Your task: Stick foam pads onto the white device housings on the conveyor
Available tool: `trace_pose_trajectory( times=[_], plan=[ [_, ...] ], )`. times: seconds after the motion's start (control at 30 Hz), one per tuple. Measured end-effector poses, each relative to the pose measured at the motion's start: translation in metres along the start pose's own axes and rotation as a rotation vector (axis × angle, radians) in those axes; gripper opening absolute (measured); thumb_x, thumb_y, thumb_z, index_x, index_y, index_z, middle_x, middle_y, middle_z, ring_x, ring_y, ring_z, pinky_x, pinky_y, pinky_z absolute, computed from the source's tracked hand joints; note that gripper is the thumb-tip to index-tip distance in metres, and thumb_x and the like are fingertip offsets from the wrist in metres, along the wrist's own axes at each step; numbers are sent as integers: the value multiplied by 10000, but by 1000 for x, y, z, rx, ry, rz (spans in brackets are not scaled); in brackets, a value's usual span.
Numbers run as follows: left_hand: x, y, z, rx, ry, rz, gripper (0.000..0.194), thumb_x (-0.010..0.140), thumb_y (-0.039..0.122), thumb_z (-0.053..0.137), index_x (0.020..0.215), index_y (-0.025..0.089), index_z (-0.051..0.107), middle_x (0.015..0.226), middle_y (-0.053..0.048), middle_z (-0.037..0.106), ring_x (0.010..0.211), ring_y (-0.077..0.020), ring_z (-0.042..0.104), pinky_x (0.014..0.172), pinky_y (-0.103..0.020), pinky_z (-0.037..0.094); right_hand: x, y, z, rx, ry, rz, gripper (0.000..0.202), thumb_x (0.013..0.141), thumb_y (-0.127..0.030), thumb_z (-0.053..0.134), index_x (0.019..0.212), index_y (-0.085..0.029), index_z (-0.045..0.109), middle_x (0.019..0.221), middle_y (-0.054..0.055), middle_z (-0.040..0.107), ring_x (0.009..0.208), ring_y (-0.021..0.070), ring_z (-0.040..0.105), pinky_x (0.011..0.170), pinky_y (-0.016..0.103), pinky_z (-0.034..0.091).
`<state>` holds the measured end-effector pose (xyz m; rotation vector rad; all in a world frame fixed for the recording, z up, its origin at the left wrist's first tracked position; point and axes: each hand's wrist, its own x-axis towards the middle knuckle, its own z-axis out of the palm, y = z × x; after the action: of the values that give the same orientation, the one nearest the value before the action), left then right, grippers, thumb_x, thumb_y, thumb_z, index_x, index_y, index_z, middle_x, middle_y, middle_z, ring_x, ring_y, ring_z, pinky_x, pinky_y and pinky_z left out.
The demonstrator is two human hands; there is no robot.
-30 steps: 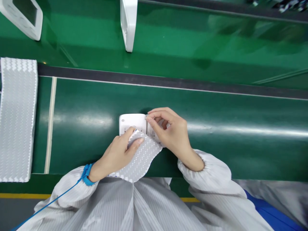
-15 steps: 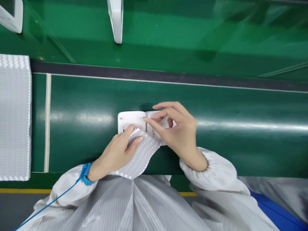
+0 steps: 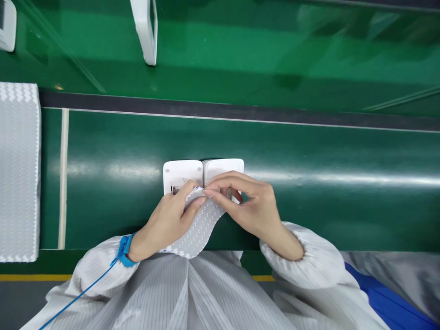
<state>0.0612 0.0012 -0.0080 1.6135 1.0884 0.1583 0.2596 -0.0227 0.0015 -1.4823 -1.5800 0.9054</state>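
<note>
My left hand (image 3: pixel 173 222) is closed on a limp grey-white sheet (image 3: pixel 202 229) patterned with rows of small white dots, the thumb lying on top. At the sheet's upper edge, where a bit of blue shows, the thumb and index finger of my right hand (image 3: pixel 245 197) pinch together. Just beyond the fingers, two white plastic devices lie side by side: the left device (image 3: pixel 182 168) has a round grey spot in its corner, a cluster of small holes and a slot, and the right device (image 3: pixel 225 165) is partly covered by my right hand.
The green work surface (image 3: pixel 326 211) runs across, with a dark strip (image 3: pixel 206 110) along its back. More dotted sheets (image 3: pixel 19 174) lie at the left, by a pale tape line (image 3: pixel 63 183). White framed devices (image 3: pixel 146 32) stand at the back. A blue strap with cord (image 3: pixel 125 251) circles my left wrist.
My right hand has moved from the gap between the white devices down to the sheet's upper edge. More of the right device shows now. My left hand keeps its hold.
</note>
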Motion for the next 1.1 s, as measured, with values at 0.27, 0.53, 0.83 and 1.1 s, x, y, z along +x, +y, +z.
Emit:
trace_pose_trajectory(
  times=[0.27, 0.53, 0.83, 1.1],
  plan=[
    [1, 3, 0, 18, 12, -41, 134, 1060, 356, 488, 978, 257, 450, 648, 79, 442, 517, -146, 447, 554, -275, 280, 12, 18, 3, -148, 209, 69, 72, 954, -219, 713, 893, -216, 751, 1046, 47, 767, 700, 129, 629, 542, 271, 482],
    [1, 4, -1, 42, 8, -41, 114, 1061, 352, 488, 1003, 255, 470, 653, 71, 461, 522, -153, 460, 557, -278, 288, 14, 17, 11, -282, 203, -2, 93, 967, -171, 673, 900, -211, 723, 1058, 49, 743, 690, 125, 637, 623, 287, 548],
    [1, 5, -4, -10, -16, -31, 114, 1067, 342, 478, 1103, 245, 527, 795, 21, 637, 635, -170, 599, 625, -277, 386, 3, 12, -5, -131, 170, 84, 23, 925, -256, 766, 916, -239, 780, 1047, 56, 785, 711, 155, 674, 524, 301, 487],
    [1, 5, -4, 34, -1, -39, 169, 1073, 370, 476, 1158, 242, 548, 830, 4, 666, 643, -173, 621, 624, -276, 404, 7, 18, 10, -173, 261, 58, 83, 955, -238, 704, 940, -242, 785, 1116, 61, 772, 731, 155, 676, 591, 318, 528]
  ],
)
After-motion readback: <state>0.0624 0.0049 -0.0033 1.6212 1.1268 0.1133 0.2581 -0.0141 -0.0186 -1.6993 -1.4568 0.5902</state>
